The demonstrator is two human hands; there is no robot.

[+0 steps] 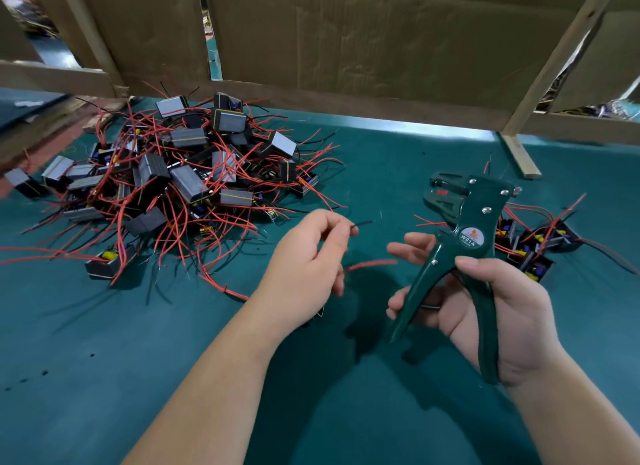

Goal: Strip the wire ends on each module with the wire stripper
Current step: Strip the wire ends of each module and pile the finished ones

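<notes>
My right hand [485,305] grips the stripper [460,253] upright, handles spread. My left hand [311,260] is raised, pinching a black wire [362,223]; red wire [372,264] below.

Dark green wire stripper [460,257], red and black wires on black-and-grey modules [180,174], teal table cover [104,343].

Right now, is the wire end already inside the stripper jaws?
No. The left hand pinches the black wire short of the wire stripper, whose head is held clear of it by the right hand.
</notes>
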